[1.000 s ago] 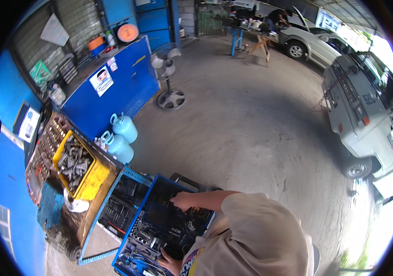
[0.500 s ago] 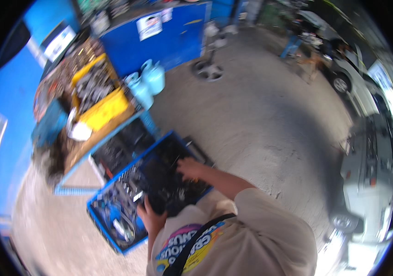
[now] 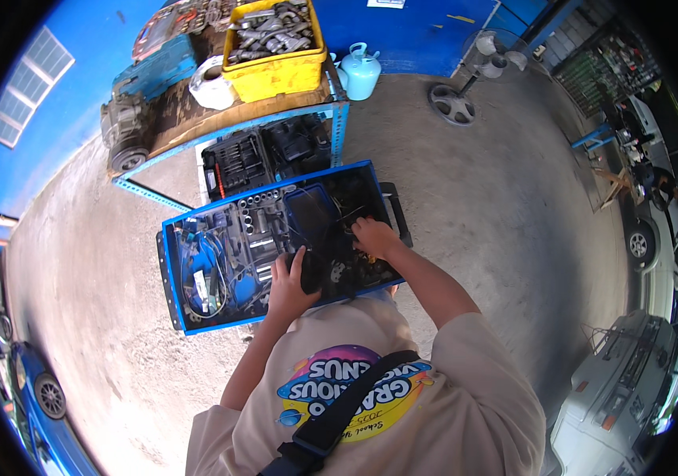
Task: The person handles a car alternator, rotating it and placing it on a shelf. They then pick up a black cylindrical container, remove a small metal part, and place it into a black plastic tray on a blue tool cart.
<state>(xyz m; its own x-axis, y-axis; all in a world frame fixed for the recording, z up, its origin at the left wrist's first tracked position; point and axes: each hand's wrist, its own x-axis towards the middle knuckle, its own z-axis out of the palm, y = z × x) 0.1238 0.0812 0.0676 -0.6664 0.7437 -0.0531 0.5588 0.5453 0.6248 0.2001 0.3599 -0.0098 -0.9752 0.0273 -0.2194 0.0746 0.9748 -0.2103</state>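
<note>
Over the open blue tool tray [image 3: 196, 230] both your hands are down among the parts. Your left hand [image 3: 290, 287] is curled around a dark rounded part [image 3: 313, 272] near the tray's front edge, fingers wrapped over its top. Your right hand [image 3: 374, 236] reaches into the dark right compartment with fingers bent, but you cannot tell whether it grips anything there. By the look of it you are midway through sorting out or picking a piece: one item is in hand, nothing is lifted clear of the tray, and the rest lies untouched. Count one tray, two hands in it and one held part; the sockets [image 3: 253, 224] in the middle compartment are too many and too small to number. Behind stands one yellow bin [image 3: 279, 75] on a bench [image 3: 188, 119].
</note>
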